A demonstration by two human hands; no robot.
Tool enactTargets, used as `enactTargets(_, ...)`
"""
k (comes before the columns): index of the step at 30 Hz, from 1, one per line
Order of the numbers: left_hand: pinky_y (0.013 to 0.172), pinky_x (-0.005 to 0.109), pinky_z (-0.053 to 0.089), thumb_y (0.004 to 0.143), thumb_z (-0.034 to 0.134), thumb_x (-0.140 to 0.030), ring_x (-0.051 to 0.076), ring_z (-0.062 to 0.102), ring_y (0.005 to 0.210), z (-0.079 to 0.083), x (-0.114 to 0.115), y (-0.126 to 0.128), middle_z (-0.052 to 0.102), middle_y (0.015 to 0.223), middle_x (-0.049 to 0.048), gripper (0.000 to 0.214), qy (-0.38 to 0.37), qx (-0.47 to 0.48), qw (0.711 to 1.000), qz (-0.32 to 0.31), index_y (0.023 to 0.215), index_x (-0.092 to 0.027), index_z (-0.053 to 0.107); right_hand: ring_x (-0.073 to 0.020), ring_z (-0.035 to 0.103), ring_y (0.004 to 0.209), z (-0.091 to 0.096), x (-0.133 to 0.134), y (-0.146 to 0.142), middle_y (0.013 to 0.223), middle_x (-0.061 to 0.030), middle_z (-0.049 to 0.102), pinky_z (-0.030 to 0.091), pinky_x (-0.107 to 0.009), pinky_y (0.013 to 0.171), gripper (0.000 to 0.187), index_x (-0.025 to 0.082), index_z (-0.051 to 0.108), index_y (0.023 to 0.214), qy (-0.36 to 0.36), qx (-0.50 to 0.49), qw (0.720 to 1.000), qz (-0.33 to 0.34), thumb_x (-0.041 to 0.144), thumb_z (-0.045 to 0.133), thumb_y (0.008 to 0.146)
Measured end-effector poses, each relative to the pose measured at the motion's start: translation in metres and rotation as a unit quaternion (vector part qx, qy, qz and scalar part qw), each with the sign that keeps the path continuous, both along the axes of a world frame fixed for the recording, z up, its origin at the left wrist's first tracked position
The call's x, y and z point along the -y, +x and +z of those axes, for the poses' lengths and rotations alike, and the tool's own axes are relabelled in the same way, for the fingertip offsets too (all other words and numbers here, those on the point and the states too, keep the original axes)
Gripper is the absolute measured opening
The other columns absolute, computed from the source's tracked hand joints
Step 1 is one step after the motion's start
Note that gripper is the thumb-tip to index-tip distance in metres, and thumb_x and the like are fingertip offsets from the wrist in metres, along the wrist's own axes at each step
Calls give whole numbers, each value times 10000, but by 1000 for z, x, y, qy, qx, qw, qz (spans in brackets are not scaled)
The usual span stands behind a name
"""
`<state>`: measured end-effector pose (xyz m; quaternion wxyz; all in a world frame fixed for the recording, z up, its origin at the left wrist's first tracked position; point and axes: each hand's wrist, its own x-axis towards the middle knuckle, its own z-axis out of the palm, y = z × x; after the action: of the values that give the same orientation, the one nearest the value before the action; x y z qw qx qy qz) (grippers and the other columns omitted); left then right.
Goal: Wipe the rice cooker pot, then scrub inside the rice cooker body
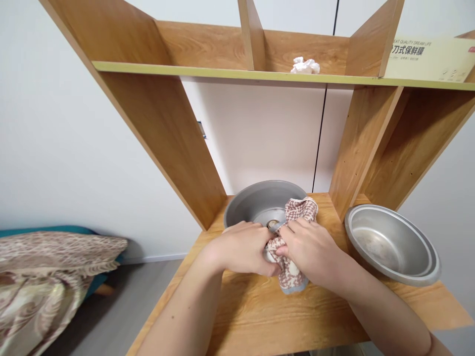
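Brown-and-cream cloth: patterned fabric with grey edging, bunched at the near right rim of the pot; upper end lies over the rim, lower end hangs outside toward the tabletop.
Right hand: bare hand, fingers and thumb clamped on the cloth at its middle.
Left hand: bare hand, fingers curled at the near rim, just beside the cloth; cannot tell whether it grips rim, cloth or both.
Grey pot: round, deep metal vessel, upright, open side up, in front of both hands; small round fitting at the centre of its floor.
Silver basin: round, wide-rimmed metal bowl, apart from the pot, to its right; brownish marks inside.
Tabletop: wood-grain board under both vessels.
Shelf: wood-grain board with yellow-green front edge, above the pot; bears a crumpled white wad and, at right, a pale yellow printed box.
Far left: fringed brown-and-cream blanket over a teal seat, well apart from the tabletop.
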<state>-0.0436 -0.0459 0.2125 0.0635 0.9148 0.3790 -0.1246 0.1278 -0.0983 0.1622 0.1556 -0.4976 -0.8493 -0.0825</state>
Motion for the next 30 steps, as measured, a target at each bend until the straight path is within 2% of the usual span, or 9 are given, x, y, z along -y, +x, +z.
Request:
enactTargets(8, 546, 319, 390, 668, 583, -616, 219, 623, 616, 1, 1, 1, 667, 636, 14, 373, 4, -11, 1000, -1, 661, -247, 637, -210, 546, 885, 15, 3, 8, 930, -54, 627, 396, -340, 760, 244, 180, 575, 907, -40, 1, 999, 18, 401, 520, 996)
enactTargets(17, 540, 312, 385, 657, 598, -616, 220, 616, 615, -1, 0, 1, 647, 613, 4, 364, 8, -10, 1000, 5, 667, -254, 633, -237, 569, 912, -10, 2, -13, 933, -45, 648, 405, -365, 737, 247, 192, 594, 916, 18, -1, 999, -39, 438, 620, 933)
enactTargets(25, 520, 306, 361, 650, 613, -599, 203, 595, 582, 2, 2, 3, 618, 578, -8, 346, 1, 0, 1000, 11, 641, -253, 624, -237, 574, 922, -9, 1, -12, 917, -53, 655, 404, -362, 735, 259, 187, 601, 915, 15, 2, 999, -36, 445, 606, 942)
enactTargets(30, 547, 309, 392, 653, 608, -589, 204, 600, 597, 2, 2, 2, 642, 606, -1, 338, 2, -6, 1000, 11, 666, -252, 642, -234, 559, 901, -5, 0, -4, 901, -38, 636, 393, -364, 741, 248, 194, 583, 913, 11, -3, 1000, -2, 433, 556, 972)
